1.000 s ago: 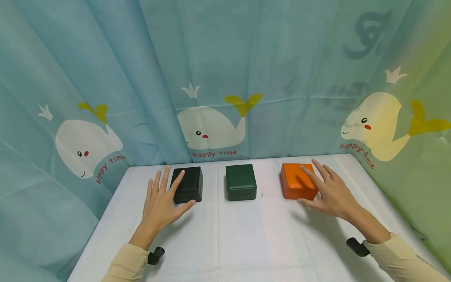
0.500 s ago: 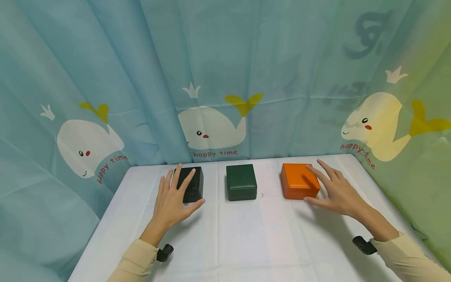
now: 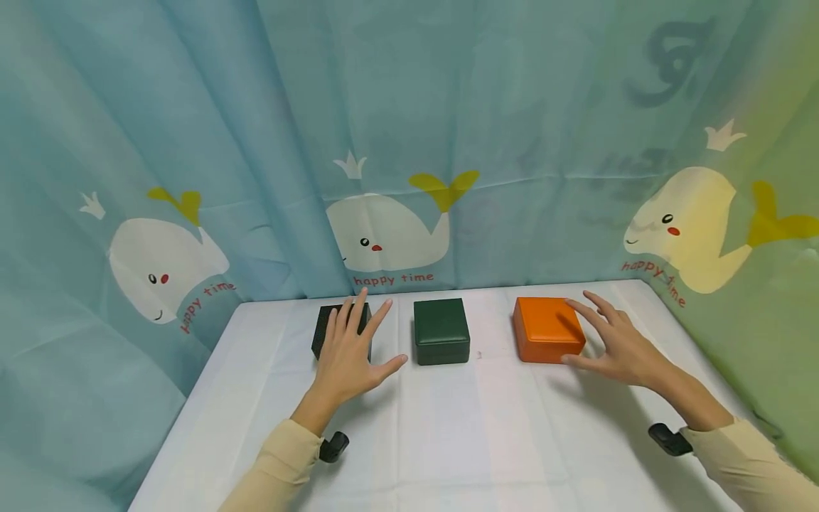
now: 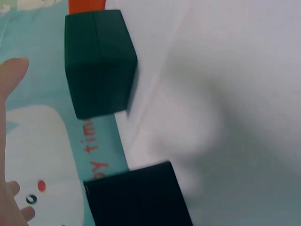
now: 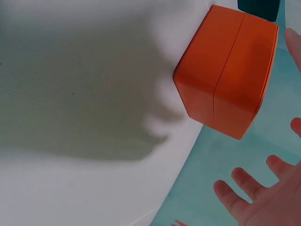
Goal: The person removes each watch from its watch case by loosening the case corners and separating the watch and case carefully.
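Fingers (image 3: 379, 318) released, the left hand (image 3: 349, 360) is hovering near the black box (image 4: 141, 197) (left), the right hand (image 3: 622, 350) near the orange box (image 3: 545, 328) (right).

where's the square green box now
In the head view, the green box stands near centre, between the square black box, left, and square orange box, right.

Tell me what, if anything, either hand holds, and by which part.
Nothing is held: the left hand is spread near the black box; the right hand is near the orange box.
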`<state>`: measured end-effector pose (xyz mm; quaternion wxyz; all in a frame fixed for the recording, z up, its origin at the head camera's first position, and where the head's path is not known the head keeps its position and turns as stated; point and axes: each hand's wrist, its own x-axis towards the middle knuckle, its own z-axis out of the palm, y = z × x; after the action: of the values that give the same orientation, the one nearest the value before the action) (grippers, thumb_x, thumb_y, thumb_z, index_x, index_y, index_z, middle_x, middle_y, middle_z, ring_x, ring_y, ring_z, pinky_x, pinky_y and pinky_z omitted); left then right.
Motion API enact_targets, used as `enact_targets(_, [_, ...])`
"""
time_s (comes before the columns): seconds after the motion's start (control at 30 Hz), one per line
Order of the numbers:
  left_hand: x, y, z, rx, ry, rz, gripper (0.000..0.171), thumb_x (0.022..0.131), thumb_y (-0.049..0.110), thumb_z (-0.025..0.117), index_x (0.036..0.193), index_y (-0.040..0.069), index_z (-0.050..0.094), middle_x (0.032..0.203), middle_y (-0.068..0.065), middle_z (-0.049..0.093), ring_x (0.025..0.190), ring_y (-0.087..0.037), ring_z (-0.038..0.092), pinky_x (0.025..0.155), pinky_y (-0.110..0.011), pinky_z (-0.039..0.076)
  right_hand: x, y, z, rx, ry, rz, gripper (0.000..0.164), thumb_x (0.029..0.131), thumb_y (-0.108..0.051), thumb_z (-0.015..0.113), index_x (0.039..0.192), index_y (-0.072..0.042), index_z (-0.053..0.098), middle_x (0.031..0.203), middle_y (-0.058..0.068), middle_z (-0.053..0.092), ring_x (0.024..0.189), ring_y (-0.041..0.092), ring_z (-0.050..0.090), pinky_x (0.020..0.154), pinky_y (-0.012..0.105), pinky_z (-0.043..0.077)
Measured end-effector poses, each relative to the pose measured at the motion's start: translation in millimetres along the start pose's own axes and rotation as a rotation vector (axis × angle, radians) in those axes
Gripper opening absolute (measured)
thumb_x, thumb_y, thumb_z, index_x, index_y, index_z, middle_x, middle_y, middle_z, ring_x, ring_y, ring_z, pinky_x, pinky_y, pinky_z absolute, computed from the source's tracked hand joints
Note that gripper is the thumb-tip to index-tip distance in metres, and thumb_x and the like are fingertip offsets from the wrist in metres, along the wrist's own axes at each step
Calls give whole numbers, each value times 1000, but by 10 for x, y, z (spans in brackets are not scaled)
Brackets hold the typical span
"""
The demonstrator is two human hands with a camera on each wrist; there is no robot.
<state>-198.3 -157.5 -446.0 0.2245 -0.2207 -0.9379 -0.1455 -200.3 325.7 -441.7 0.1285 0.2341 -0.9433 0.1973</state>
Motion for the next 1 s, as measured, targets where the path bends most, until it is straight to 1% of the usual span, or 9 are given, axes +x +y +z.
enact_targets(0.1, [76, 104, 36, -19, -12, 12, 96, 84, 66, 72, 163, 34, 28, 170, -15, 16, 153, -44, 20, 118, -68, 15, -4, 19, -19, 25, -18, 22, 98, 77, -41, 90, 157, -14, 40, 159, 27, 28, 119, 56, 44, 81, 71, 44])
enact_targets(0.23, [152, 226, 93, -38, -21, 43, 96, 85, 67, 70, 164, 35, 27, 171, -12, 14, 153, -43, 19, 119, -66, 15, -6, 42, -29, 63, -28, 36, 97, 78, -39, 90, 157, -13, 40, 160, 27, 26, 122, 59, 42, 83, 73, 42])
enact_targets(0.43, [246, 415, 176, -95, -55, 80, 96, 86, 67, 69, 164, 36, 23, 172, -10, 11, 156, -39, 12, 121, -63, 12, 12, 64, -57, 130, -52, 47, 97, 79, -36, 90, 158, -15, 39, 160, 28, 24, 130, 63, 36, 89, 79, 36])
enact_targets(0.5, [287, 484, 206, -118, -44, 103, 96, 86, 65, 70, 164, 35, 24, 171, -12, 14, 156, -38, 13, 121, -63, 13, 33, 70, -76, 154, -68, 53, 97, 79, -36, 90, 158, -15, 37, 160, 29, 24, 133, 62, 34, 92, 80, 35])
enact_targets(0.57, [331, 554, 233, -140, -45, 127, 96, 86, 64, 71, 164, 34, 24, 171, -11, 13, 156, -38, 13, 121, -63, 14, 53, 73, -96, 174, -86, 63, 97, 80, -35, 89, 159, -15, 36, 160, 30, 23, 134, 61, 34, 93, 80, 35])
enact_targets(0.7, [416, 692, 302, -170, -69, 166, 96, 87, 63, 71, 165, 35, 21, 172, -9, 11, 156, -38, 15, 121, -61, 16, 88, 78, -113, 191, -108, 71, 97, 82, -36, 88, 159, -11, 34, 159, 32, 23, 127, 56, 46, 92, 75, 42])
enact_targets(0.83, [492, 835, 379, -185, -106, 192, 97, 88, 62, 71, 165, 35, 18, 172, -6, 5, 155, -38, 17, 122, -59, 17, 120, 92, -112, 193, -124, 78, 98, 84, -37, 87, 160, -8, 32, 158, 33, 24, 117, 52, 55, 84, 63, 52])
enact_targets(0.93, [549, 949, 434, -203, -128, 216, 98, 88, 61, 71, 166, 33, 17, 172, -7, 3, 154, -39, 19, 122, -58, 19, 143, 110, -106, 202, -135, 85, 99, 84, -37, 86, 161, -9, 31, 158, 33, 23, 114, 49, 57, 80, 53, 53])
enact_targets(1.0, [586, 1023, 468, -216, -138, 232, 99, 89, 60, 71, 166, 32, 16, 172, -9, 4, 154, -39, 20, 122, -57, 21, 160, 125, -96, 212, -144, 90, 99, 84, -37, 86, 161, -8, 29, 158, 33, 23, 112, 47, 58, 79, 49, 52])
